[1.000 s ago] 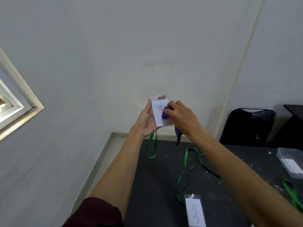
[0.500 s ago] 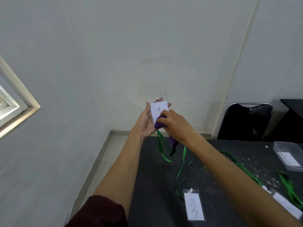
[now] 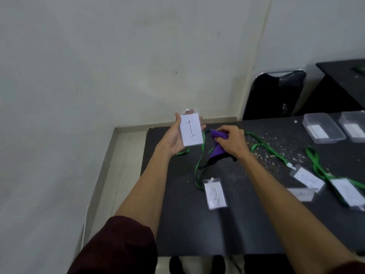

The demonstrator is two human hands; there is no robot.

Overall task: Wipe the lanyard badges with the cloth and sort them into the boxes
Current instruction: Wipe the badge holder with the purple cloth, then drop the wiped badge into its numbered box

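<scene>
My left hand holds a clear badge with a white card marked "1", face up, above the table's far left corner; its green lanyard trails down onto the table. Just right of it my right hand grips a crumpled purple cloth, apart from the badge. A badge marked "2" lies on the black table nearer me. Two more badges with green lanyards lie at the right. Two clear boxes stand at the far right.
White crumbs are scattered over the table's far middle. A black chair stands behind the table by the wall, and a second black table is at the far right. The wall runs close along the left.
My right hand has pulled the purple cloth off the badge and moved right and down. The view has dropped toward the table, showing more badges and both boxes.
</scene>
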